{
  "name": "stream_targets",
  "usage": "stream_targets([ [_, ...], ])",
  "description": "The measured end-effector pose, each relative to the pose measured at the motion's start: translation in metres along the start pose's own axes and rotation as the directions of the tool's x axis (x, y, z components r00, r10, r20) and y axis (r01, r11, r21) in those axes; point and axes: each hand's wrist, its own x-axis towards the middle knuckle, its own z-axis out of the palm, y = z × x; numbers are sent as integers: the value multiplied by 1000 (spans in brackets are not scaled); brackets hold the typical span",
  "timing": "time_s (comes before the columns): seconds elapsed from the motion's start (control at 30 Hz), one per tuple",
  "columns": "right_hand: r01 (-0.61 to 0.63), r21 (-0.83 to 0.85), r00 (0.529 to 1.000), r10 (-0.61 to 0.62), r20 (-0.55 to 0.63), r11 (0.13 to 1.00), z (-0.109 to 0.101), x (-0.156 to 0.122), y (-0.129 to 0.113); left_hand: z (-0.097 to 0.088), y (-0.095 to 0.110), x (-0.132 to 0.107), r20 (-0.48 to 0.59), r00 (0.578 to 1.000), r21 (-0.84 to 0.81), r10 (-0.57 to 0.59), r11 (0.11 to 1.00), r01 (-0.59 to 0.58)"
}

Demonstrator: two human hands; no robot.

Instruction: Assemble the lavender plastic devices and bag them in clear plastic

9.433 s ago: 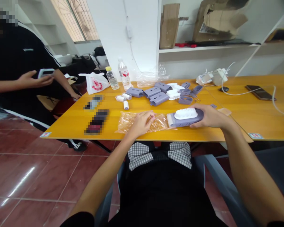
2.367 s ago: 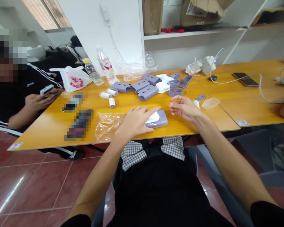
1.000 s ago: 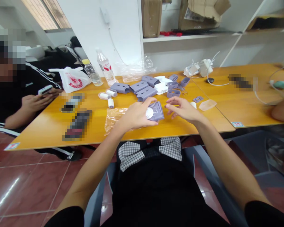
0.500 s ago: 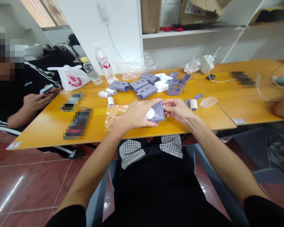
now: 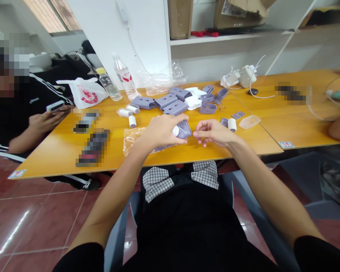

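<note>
left hand (image 5: pixel 162 130) with fingers and thumb closed around a purple case (image 5: pixel 184 129), right hand (image 5: pixel 212 133) just beside its end, fingers loosely curled, any pinch unclear, purple shells (image 5: pixel 175 108) farther back, yellow table (image 5: pixel 252 141) below

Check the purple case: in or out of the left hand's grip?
In: the left hand spans the purple case, digits along both sides.
</note>
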Motion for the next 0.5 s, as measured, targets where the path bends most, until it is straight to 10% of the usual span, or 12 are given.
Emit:
stream_targets([
  [0.5, 62, -396, 920, -206, -333, 916, 39, 5, 11, 10, 16, -1, -70, 977, 122, -203, 970, 210],
])
